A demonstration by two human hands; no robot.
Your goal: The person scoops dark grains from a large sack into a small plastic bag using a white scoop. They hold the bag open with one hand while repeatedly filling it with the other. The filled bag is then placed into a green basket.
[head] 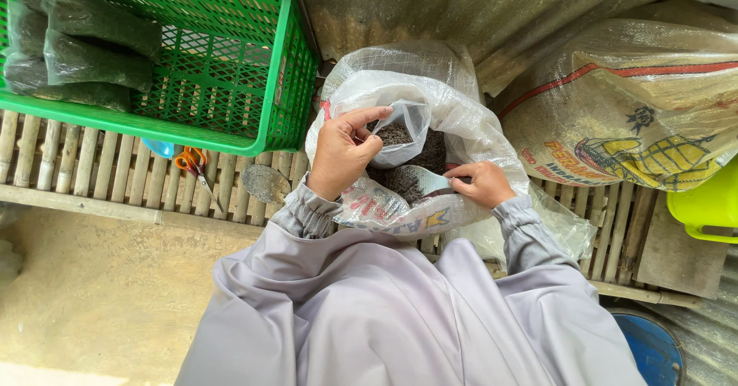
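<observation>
Two hands over the open white sack point(469, 124) of dark grains: the right hand point(480, 184) clasps a scoop point(419, 178), the left hand point(342, 151) pinches a small clear bag point(403, 132) open above it. Beyond, a green crate point(231, 63) holds filled bags.

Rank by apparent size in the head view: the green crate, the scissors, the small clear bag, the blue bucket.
1. Green crate, largest by far, though cut off by the frame.
2. Blue bucket, only partly in view, so unsure.
3. Small clear bag, held by the left hand.
4. Scissors, about as long but thinner.
</observation>
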